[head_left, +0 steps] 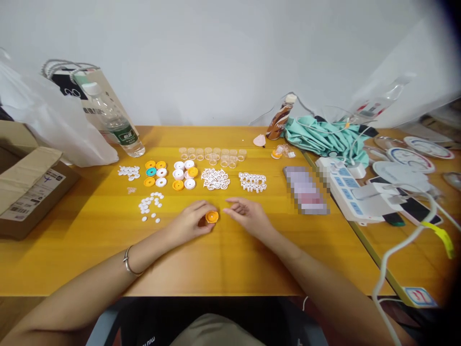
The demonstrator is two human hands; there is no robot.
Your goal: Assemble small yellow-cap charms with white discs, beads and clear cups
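Observation:
My left hand [192, 221] grips a small orange round plastic cap [212, 217] by its side, its hollow face turned up. A short gap to the right, my right hand [248, 216] holds nothing visible, with thumb and fingers apart and slightly curled. Beyond the hands lie a pile of white lattice-like plastic pieces [216, 179] and rows of white toothed pieces [252, 182]. Orange, white and teal round caps [151, 171] sit in two groups at the left, behind small white discs [145, 205]. Several clear little cups [208, 154] stand at the back.
A cardboard box [32, 192] and water bottle [126, 134] stand at the left. Toward the right are a phone [306, 190], a power strip [345, 192] with cables, a brown drink bottle [281, 119] and teal cloth [320, 137]. A wall rises behind the table.

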